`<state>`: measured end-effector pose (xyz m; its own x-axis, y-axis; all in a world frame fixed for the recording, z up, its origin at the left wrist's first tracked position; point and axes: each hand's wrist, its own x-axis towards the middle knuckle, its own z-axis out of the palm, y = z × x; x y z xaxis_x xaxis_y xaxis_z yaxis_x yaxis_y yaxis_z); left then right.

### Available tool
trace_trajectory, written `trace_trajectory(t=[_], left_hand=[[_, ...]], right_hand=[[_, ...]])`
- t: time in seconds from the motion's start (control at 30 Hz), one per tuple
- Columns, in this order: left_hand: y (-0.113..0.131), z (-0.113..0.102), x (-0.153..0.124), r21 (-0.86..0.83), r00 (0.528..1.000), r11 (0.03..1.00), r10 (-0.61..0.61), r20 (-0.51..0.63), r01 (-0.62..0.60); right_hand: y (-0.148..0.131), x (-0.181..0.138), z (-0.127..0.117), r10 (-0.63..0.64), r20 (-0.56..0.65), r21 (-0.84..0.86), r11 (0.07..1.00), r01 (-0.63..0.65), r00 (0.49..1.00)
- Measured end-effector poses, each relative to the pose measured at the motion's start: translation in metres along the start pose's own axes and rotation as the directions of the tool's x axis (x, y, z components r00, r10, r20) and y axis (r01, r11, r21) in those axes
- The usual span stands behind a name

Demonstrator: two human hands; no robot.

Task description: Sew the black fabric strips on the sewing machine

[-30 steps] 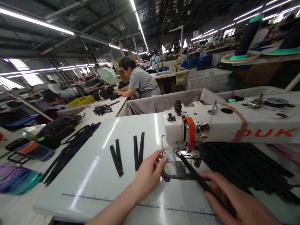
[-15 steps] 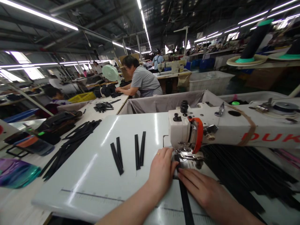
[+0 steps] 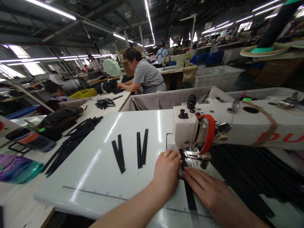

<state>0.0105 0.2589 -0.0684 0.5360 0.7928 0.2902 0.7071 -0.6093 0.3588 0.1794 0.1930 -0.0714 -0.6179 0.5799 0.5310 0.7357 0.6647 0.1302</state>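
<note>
- Heap (image 3: pixel 71 142) of black strips lies on the side table (image 3: pixel 28 202) at far left; I can't tell whether these are finished.
- Two short pairs, left pair (image 3: pixel 118 156) and right pair (image 3: pixel 139 150), rest apart on the white table (image 3: pixel 90 171); I'd judge them done and set aside, though I can't make out stitching.
- Left hand (image 3: pixel 168 167) presses down, fingers bent, over the strip's left edge; whether it grips, I can't tell.
- Work strip (image 3: pixel 190 194) runs between both hands up to the foot (image 3: pixel 192 154); I judge it unfinished, its far end hidden from me.
- Right hand (image 3: pixel 211 193) lies along the strip's right side, fingers straight; its thumb is hidden, so I can't confirm a pinch.
- Machine (image 3: pixel 237 126) spans the right; below its arm sits another pile (image 3: pixel 256 172) of long strips, which I take as work left.
</note>
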Motion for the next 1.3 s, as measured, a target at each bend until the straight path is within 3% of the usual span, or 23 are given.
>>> trace_trajectory(t=[0.27,0.63,0.87,1.07,1.3], left_hand=[[-0.007,0.002,0.005,-0.208,0.998,0.978,-0.003,-0.066,-0.011],[0.002,0.001,0.007,-0.116,0.999,0.992,-0.045,-0.009,0.044],[0.0,0.004,0.007,-0.161,0.999,0.987,-0.014,-0.051,0.006],[0.0,0.003,0.009,-0.175,0.998,0.984,0.002,-0.07,-0.014],[0.002,0.0,0.009,-0.172,0.999,0.985,-0.019,-0.041,0.012]], right_hand=[[-0.001,0.007,0.006,0.082,0.018,-0.018,0.997,-0.081,0.996],[0.0,0.008,0.008,0.109,-0.007,0.001,0.994,-0.109,0.994],[0.002,0.009,0.008,0.14,-0.001,0.03,0.99,-0.139,0.99],[0.009,0.01,0.01,0.207,0.053,0.105,0.972,-0.211,0.977],[0.012,0.003,0.005,0.195,0.033,0.284,0.939,-0.197,0.98]])
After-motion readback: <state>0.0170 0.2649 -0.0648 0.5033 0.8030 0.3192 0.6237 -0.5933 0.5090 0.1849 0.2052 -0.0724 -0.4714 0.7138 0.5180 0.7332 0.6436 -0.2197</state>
